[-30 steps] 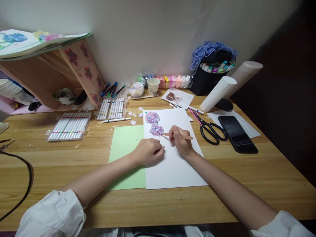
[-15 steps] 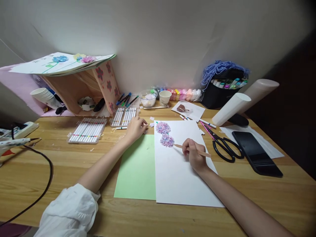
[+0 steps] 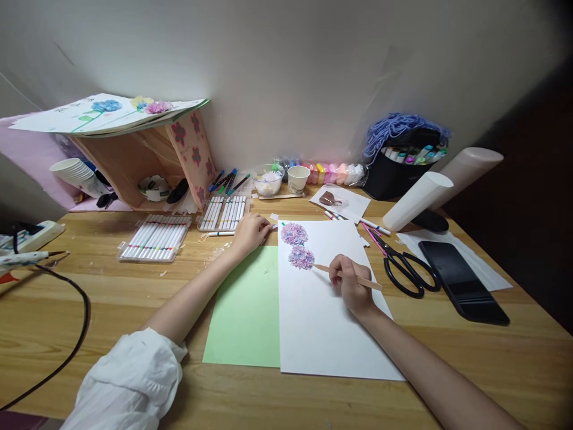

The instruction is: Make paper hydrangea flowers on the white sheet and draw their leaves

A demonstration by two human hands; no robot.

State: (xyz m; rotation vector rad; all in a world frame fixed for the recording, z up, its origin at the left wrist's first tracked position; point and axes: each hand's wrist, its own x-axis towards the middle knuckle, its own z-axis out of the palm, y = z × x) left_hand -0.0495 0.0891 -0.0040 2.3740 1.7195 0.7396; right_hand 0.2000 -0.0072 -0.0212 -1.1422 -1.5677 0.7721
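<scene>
My right hand (image 3: 353,283) is closed round a flat wooden craft stick (image 3: 322,269), held like a pen over the white sheet (image 3: 313,322). The stick's thin end reaches the lower of two fluffy pink-purple flowers (image 3: 301,257) at the sheet's upper left. The upper flower (image 3: 294,233) sits just above it. My left hand (image 3: 251,233) rests at the top of a green sheet (image 3: 244,304) partly under the white one. Its thumb and fingers are pinched at a small pale paper scrap (image 3: 274,226).
Marker cases (image 3: 154,237) lie left. Behind stand a clear bowl (image 3: 267,179), a paper cup (image 3: 298,179) and a decorated box (image 3: 192,152). Scissors (image 3: 409,269), a phone (image 3: 465,283) and a white tube (image 3: 418,200) are right. A hot glue gun (image 3: 24,258) trails its cord at far left.
My left hand has shifted slightly right, its fingertips now at the paper scrap. The craft stick stays near the lower flower. The whole view has shifted slightly.
</scene>
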